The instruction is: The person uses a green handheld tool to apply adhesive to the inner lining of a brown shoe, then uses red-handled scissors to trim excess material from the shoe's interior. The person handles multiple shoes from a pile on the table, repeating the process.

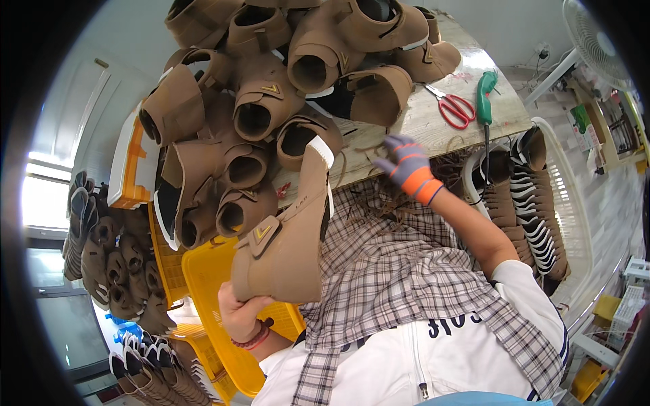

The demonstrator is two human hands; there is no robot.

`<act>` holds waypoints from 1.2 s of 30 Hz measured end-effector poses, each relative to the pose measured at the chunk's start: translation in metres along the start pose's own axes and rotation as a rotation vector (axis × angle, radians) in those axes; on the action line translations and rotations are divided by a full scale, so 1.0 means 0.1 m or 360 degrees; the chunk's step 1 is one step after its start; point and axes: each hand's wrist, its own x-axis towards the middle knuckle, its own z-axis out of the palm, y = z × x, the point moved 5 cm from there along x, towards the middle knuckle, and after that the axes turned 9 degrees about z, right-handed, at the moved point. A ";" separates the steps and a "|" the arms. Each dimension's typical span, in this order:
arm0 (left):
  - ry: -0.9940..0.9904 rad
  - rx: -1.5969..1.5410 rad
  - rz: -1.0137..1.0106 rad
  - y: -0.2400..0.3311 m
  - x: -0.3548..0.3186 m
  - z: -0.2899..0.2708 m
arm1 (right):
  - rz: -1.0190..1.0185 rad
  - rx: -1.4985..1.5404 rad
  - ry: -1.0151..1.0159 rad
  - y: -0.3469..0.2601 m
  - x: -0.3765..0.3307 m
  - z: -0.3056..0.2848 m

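Note:
My left hand (240, 316), bare with a beaded bracelet, is closed around the lower end of a brown shoe upper (288, 247). The upper stands raised in front of my left side, with a white edge at its top and a small yellow chevron on its strap. My right hand (407, 167) wears a grey and orange glove. Its thumb and fingers are apart at the table's near edge, and I see nothing in them. Beyond both hands, a large heap of similar brown shoe uppers (261, 101) covers the left part of the worktable (433, 132).
Red-handled scissors (456, 110) and a green corded hand tool (485, 98) lie on the table's right. A white basket (575, 223) of stacked uppers stands at the right. Yellow crates (217, 304) and more uppers (118, 264) are at the left. A fan (596, 40) stands far right.

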 end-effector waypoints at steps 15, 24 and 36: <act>0.0523 -0.0614 0.0191 -0.24 -0.56 -0.75 | -0.0475 -0.0254 -0.0222 -0.46 -0.24 0.29; 0.0171 -0.0626 0.0266 -0.40 -0.30 -0.52 | 0.0059 -0.0001 -0.0270 0.01 -0.35 -0.92; -0.0049 -0.1003 0.0180 -0.51 -0.13 -0.34 | 0.0162 0.0676 -0.0706 0.00 -0.17 -0.47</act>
